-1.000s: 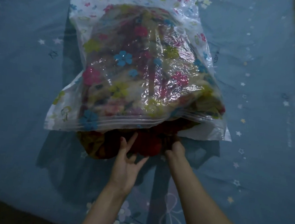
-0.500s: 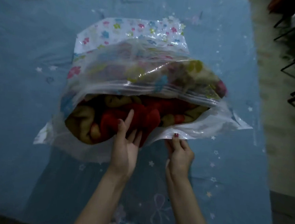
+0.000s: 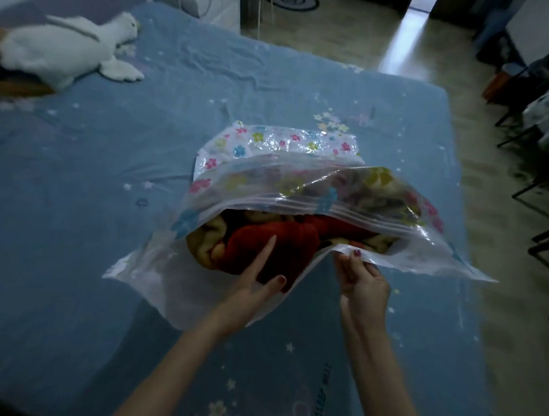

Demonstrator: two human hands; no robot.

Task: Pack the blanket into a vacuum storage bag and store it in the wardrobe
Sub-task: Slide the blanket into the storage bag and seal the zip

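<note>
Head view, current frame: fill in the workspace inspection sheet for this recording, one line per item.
Surface: blue bed sheet with small star and flower prints, wrinkled.
Job's things: flowered clear bag lies on the sheet, mouth open toward the person; red and yellow blanket mostly inside, bulging at the mouth.
Clutter: white plush toy at the far left of the bed.
Grip: left hand presses flat on the blanket, fingers straight; right hand pinches the bag's lower lip and lifts it.
Cables: nothing clearly seen.
Surroundings: tiled floor, dark chair frames at right.
</note>
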